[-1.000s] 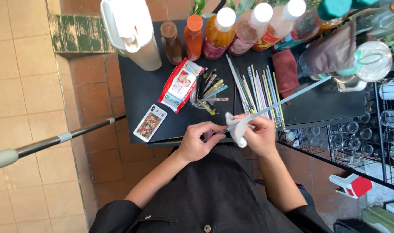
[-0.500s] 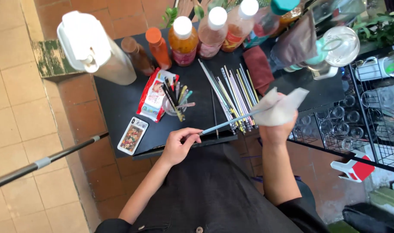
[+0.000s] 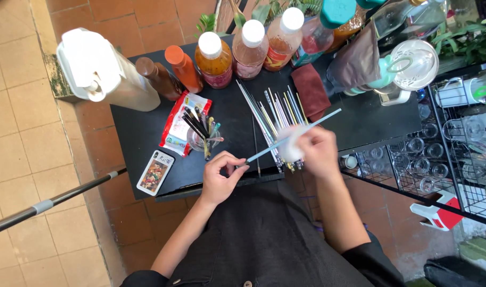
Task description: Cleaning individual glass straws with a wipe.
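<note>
My left hand pinches the near end of a long pale blue straw over the front edge of the black table. My right hand holds a white cloth wrapped around the middle of that straw. Behind my hands a row of several thin coloured straws lies flat on the table. A clear glass with dark straws and pens stands just left of them.
A red and white packet and a phone lie at the left. A white jug, sauce and drink bottles and a maroon cloth line the back. A wire rack of glasses stands right; a mop handle crosses the floor left.
My right hand with the white cloth has come back down from the straw's far end to its middle. The left hand still holds the near end.
</note>
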